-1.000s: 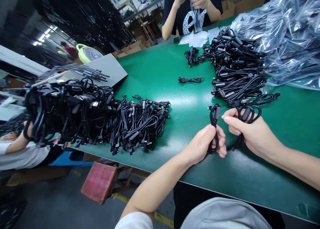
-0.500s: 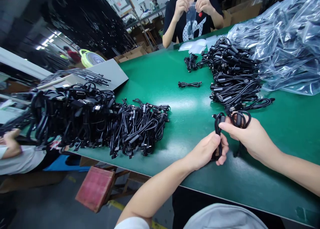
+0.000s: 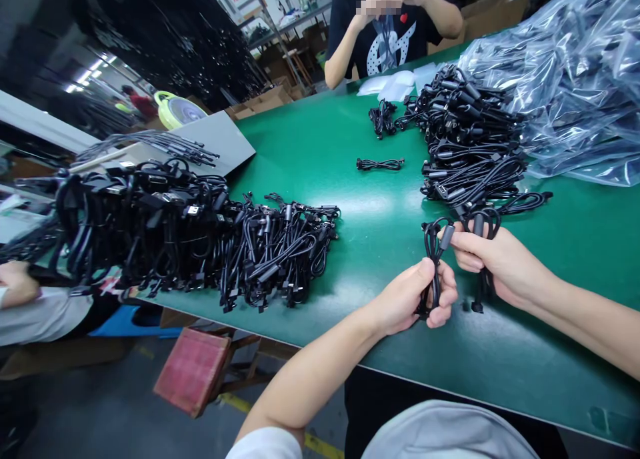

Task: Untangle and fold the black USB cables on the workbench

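Over the front of the green table (image 3: pixel 370 265), my left hand (image 3: pixel 420 292) is closed round a folded black cable (image 3: pixel 433 245), which stands upright with its loops above the thumb. Close beside it on the right, my right hand (image 3: pixel 493 259) grips another black cable bundle (image 3: pixel 481 282), whose plug end hangs below the fingers. The right fingertips touch a grey-black connector of the left cable. Just beyond my hands lies a heap of bundled black cables (image 3: pixel 465 145). One single tied cable (image 3: pixel 380 165) rests alone mid-table.
A long pile of black cables (image 3: pixel 200 239) covers the left of the table. Clear plastic bags (image 3: pixel 575 92) fill the back right. Opposite, a co-worker (image 3: pixel 390 32) handles a clear bag. A red stool (image 3: pixel 193 370) stands below the table edge; another person (image 3: pixel 45 312) is at far left.
The cable in my left hand now spreads more, its connector tilted out to the right. My right hand's bundle hangs more in view. The co-worker's hands have risen.
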The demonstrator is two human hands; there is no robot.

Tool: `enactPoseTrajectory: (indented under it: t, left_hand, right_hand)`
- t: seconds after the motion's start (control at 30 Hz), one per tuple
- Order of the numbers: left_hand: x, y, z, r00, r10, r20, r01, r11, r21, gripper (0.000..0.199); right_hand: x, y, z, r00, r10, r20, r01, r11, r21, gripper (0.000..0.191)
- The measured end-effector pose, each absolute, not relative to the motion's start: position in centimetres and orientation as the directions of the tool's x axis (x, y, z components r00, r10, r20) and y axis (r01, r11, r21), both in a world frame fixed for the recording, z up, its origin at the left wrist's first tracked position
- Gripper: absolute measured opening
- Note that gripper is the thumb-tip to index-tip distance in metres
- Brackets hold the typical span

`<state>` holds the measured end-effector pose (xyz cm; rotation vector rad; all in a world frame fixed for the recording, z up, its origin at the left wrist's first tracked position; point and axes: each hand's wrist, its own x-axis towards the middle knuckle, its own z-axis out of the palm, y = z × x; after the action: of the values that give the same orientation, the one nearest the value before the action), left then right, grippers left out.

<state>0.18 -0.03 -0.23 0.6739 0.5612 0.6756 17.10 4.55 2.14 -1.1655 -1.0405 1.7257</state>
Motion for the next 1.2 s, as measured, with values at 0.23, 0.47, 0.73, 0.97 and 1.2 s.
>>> enactPoseTrajectory:
  t: [0.23,0.47,0.73,0.97,1.2]
  left_hand:
    - [0.0,-0.1,-0.3,0.662,0.71,-0.239,-0.389,0.599,0.7,0.052]
    - [0.2,-0.2,-0.6,0.516,0.834,-0.196,-0.298,0.389,0.872,0.04]
    - [0.7,-1.3,-0.7,0.399,0.906,-0.143,0.221,0.056,0.974,0.045]
    - [0.3,-1.8,-0.7,0.528,0.831,-0.175,0.33,-0.01,0.944,0.055]
    - [1.0,-1.1,-1.3,0.522,0.834,-0.178,0.229,0.064,0.971,0.054]
  right_hand:
    - [17.0,4.5,2.0,-0.278,0.912,-0.3,-0.163,-0.353,-0.921,0.021]
    - [17.0,4.6,1.5,-0.305,0.911,-0.276,-0.264,-0.359,-0.895,0.028]
    - [16.1,3.5,1.0,-0.366,0.91,-0.194,-0.24,-0.293,-0.925,0.049]
    - [16.6,3.0,1.8,-0.483,0.859,-0.17,0.07,-0.156,-0.985,0.04]
    - [19.7,11.2,9.4,-0.38,0.921,0.08,0.536,0.29,-0.793,0.028]
